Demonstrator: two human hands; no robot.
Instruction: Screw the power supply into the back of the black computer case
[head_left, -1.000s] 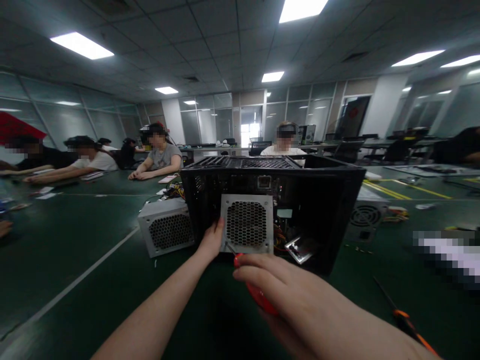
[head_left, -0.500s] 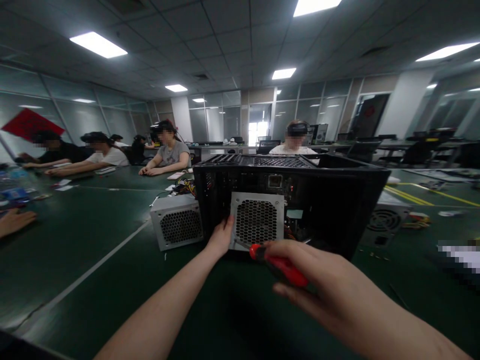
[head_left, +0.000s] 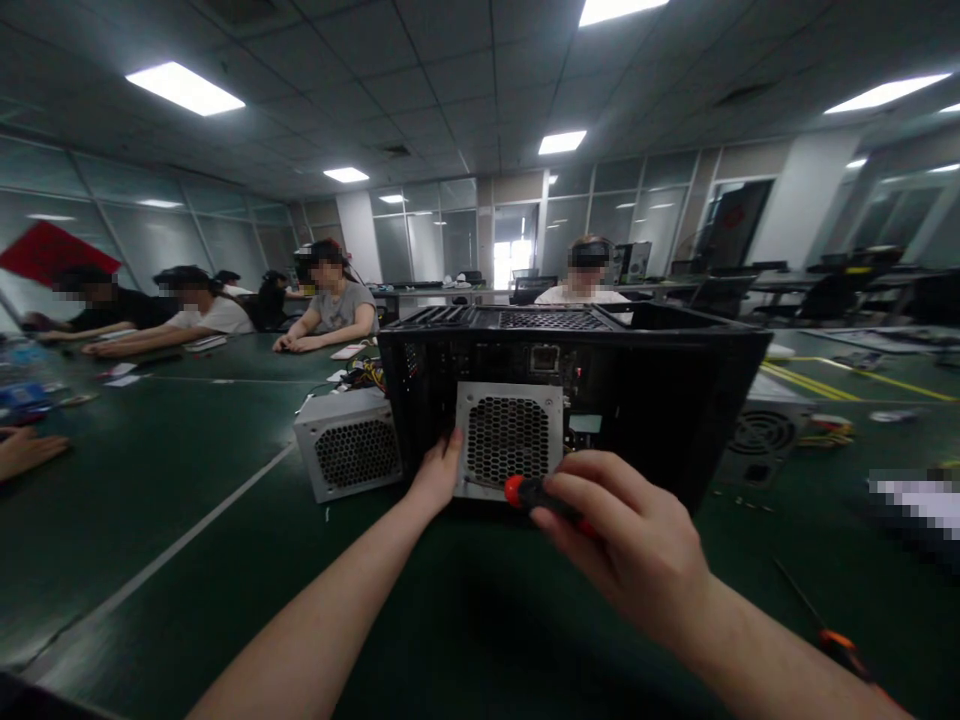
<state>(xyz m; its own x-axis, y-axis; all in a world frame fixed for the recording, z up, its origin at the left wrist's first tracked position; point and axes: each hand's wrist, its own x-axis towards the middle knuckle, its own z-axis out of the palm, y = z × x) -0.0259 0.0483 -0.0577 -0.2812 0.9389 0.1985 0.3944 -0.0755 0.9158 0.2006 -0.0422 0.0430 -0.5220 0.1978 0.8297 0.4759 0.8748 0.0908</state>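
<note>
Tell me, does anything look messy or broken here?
Nothing looks broken, but the black computer case stands with one side open, and a grey power supply lies loose left of it, wires bunched behind.

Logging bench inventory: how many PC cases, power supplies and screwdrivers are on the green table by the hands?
PC case: 1
Power supplies: 3 (mounted power supply, left power supply, right power supply)
Screwdrivers: 2 (red screwdriver in right hand, orange screwdriver on table)
Total: 6
</note>
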